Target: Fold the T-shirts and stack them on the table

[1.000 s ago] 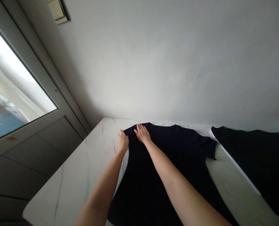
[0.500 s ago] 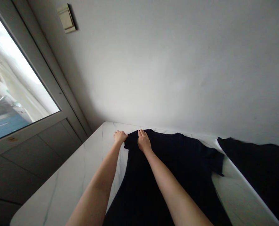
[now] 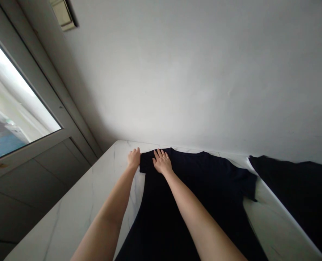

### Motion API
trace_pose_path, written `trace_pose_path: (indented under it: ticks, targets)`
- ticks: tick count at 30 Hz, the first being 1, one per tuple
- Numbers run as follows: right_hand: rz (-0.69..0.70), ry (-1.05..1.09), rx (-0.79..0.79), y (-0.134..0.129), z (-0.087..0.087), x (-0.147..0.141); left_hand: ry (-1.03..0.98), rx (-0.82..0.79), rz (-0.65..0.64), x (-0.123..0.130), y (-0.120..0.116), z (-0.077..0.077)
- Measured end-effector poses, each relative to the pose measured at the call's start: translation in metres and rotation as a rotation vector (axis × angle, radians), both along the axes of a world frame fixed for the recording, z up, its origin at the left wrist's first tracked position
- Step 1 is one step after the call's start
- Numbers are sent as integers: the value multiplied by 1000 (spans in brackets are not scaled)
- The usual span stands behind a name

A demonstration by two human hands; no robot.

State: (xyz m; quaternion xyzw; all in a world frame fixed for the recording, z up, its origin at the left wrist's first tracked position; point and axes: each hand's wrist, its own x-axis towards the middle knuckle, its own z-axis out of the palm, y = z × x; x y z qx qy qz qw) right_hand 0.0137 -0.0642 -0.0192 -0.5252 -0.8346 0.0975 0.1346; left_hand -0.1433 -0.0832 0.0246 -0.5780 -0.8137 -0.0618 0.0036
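Observation:
A black short-sleeved T-shirt (image 3: 204, 192) lies spread on a white marble-patterned table (image 3: 95, 195), its shoulders toward the wall. At the end of its left sleeve, my left hand (image 3: 134, 158) is closed with the sleeve's edge pinched in its fingers. My right hand (image 3: 162, 161) rests flat on the shirt near that shoulder, fingers spread, gripping nothing. The lower part of the shirt runs out of view at the bottom, partly behind my right forearm.
A second piece of black cloth (image 3: 299, 192) lies to the right, beside a pale straight edge. A white wall (image 3: 193, 79) rises directly behind the table. On the left are a grey door (image 3: 52, 156) with a glass pane and a light switch (image 3: 63, 13).
My right hand has spread its fingers and shifted slightly left on the shirt. My left hand has closed more tightly at the sleeve end. The view has turned a little.

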Motion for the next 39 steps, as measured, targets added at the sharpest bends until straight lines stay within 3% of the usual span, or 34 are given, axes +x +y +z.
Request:
trace_pose_path:
  ticks: [4, 7, 9, 12, 15, 18, 21, 24, 29, 32, 35, 39]
  targets:
    - [22, -31, -37, 5, 3, -2, -11, 110, -36, 42, 5, 8]
    - [88, -62, -54, 8, 7, 4, -187, 148, -204, 79, 8, 3]
    - [45, -66, -59, 8, 10, 18, -272, 108, -328, 93, 7, -7]
    - [-111, -37, -1, 2, 12, 57, -239, 35, -418, 96, 0, -24]
    - [-187, -69, 19, -2, 9, 112, -122, 27, -425, 96, -2, -34]
    - [-134, -134, -32, 3, 6, 162, -50, 49, -452, 105, 4, -35]
    - [-112, -172, -63, 12, 3, 190, -32, 51, -493, 116, 13, -36]
    - [-202, -188, -83, 16, 2, 196, -20, 57, -492, 119, 17, -40]
    - [-235, -191, -115, 15, 8, 189, -1, 12, -473, 120, 16, -36]
    - [-294, -157, -29, 14, 11, 193, 15, 13, -443, 129, 18, -32]
    - [-447, -125, 38, 14, 9, 207, 8, 71, -467, 140, 22, -34]
    - [-461, -161, -76, 13, 2, 225, -10, 45, -468, 143, 26, -42]
